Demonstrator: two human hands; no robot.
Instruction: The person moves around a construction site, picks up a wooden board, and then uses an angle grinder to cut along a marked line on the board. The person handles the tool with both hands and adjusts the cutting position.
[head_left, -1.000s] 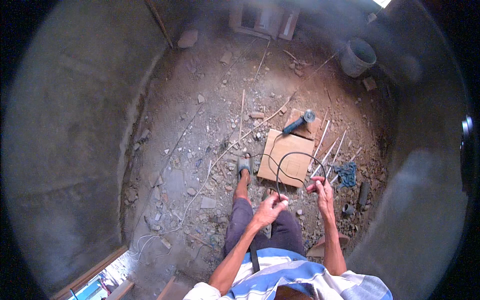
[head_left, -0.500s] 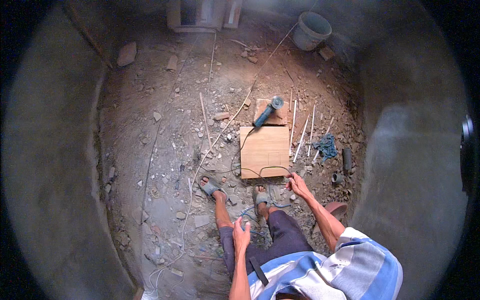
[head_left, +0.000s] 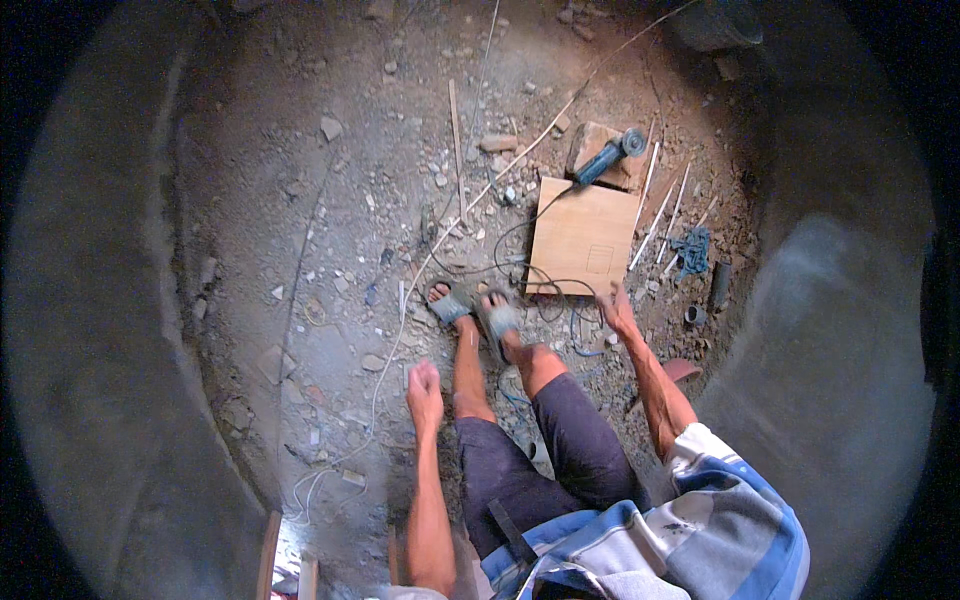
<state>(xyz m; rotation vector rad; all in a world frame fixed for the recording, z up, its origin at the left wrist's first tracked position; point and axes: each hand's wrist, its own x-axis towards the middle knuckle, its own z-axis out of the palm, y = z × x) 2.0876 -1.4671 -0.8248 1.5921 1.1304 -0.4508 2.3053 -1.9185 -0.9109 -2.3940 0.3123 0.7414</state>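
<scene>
An angle grinder (head_left: 605, 160) with a blue-green body and a disc guard lies on a rough brown block (head_left: 588, 148). Against it is a square, light wood-coloured panel (head_left: 578, 225) with a small rectangle drawn near its lower right corner. The grinder's dark cable (head_left: 545, 280) loops over the panel's near edge and runs to my right hand (head_left: 618, 308), which is closed on it by that corner. Out to the left of my legs, my left hand (head_left: 424, 390) hangs over the ground with curled fingers, slightly blurred; nothing shows in it.
Rubble covers the ground. White strips (head_left: 648, 228), a blue-green rag (head_left: 690, 250) and a dark pipe piece (head_left: 720, 285) lie right of the panel. A pale cord (head_left: 415, 275) crosses the floor. A bucket (head_left: 715, 25) stands far right, and concrete walls (head_left: 830, 330) flank both sides.
My left hand has swung left, away from my knees, and its fingers have curled. My right foot has moved closer to the left one. The view has shifted, with the far bucket now partly cut off.
</scene>
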